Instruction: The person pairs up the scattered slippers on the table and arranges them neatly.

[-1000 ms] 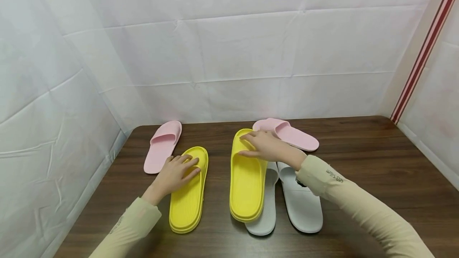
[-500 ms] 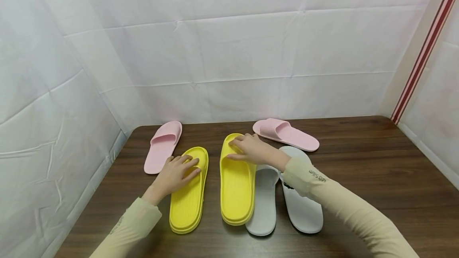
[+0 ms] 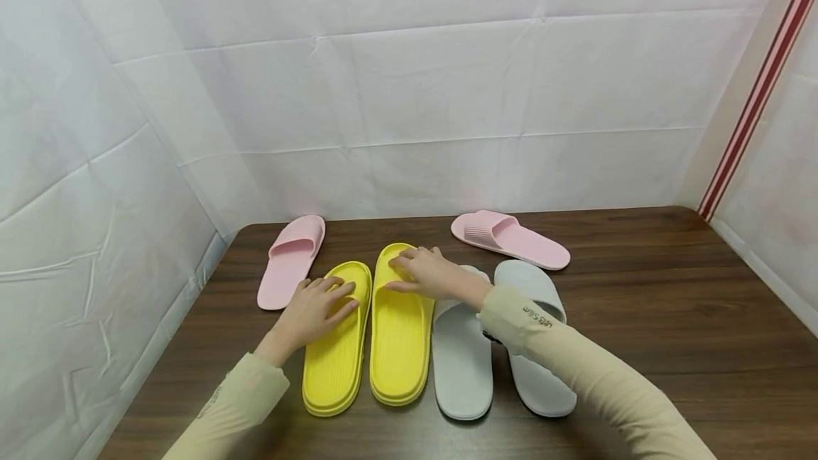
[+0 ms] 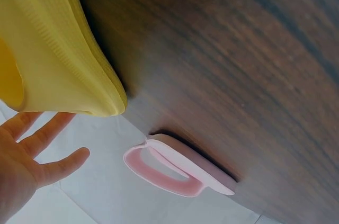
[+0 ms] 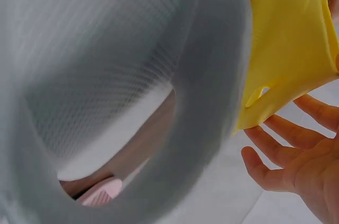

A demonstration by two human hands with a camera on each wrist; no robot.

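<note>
Two yellow slide slippers lie side by side on the brown table, toes away from me. My left hand (image 3: 311, 314) grips the strap of the left yellow slipper (image 3: 329, 371). In the left wrist view, some fingertips disappear behind that strap. My right hand (image 3: 431, 275) holds the right yellow slipper (image 3: 401, 350) by its strap, with the thumb near the foot opening. Just right of it lies a grey slipper (image 3: 463, 375), its strap partly covered by my right hand and wrist. A second grey slipper (image 3: 543, 385) is crossed by my right sleeve.
A pink slipper (image 3: 290, 265) lies at the back left of the table (image 3: 664, 289), beyond my left hand. Another pink slipper (image 3: 511, 238) lies slanted near the back edge. White sheeting (image 3: 409, 91) hangs behind the table and along both sides.
My right hand has moved left, bringing the raised yellow slipper off the near grey one and down beside the other yellow slipper. The left hand has stayed in place.
</note>
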